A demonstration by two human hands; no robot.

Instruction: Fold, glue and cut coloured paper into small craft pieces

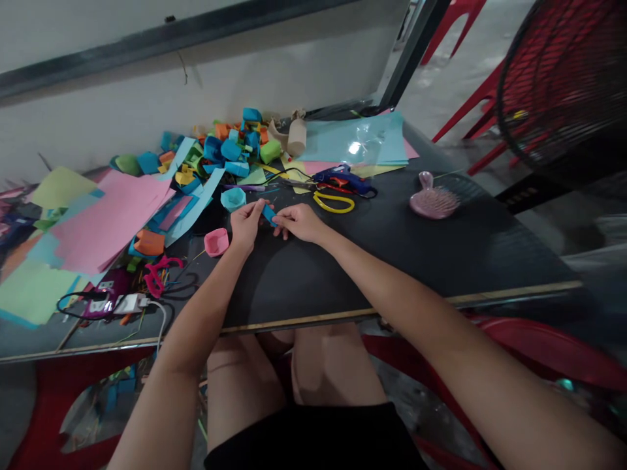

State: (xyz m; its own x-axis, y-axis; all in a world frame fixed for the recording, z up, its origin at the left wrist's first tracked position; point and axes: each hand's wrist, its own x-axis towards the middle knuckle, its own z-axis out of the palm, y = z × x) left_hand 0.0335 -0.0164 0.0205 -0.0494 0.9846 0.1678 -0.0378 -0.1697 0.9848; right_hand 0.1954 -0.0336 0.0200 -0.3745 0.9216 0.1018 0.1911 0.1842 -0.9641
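A small blue paper strip (269, 215) is stretched between my two hands above the black table. My left hand (245, 225) pinches its upper left end between thumb and fingers. At the lower right end, my right hand (300, 222) grips it with thumb and forefinger. Just beyond my left hand sits a light blue paper cup shape (234, 199). Left of that hand lies a similar pink paper cup shape (216, 242). Scissors with yellow handles (334, 203) rest beyond my right hand, beside a dark blue glue gun (343, 177).
Folded coloured paper pieces (230, 149) are heaped along the wall. Pink paper sheets (112, 215) spread on the left, near a purple power strip (105, 300) with cords. Blue sheets (333, 140) lie at the back. A pink hairbrush (434, 199) and a fan (563, 85) are on the right.
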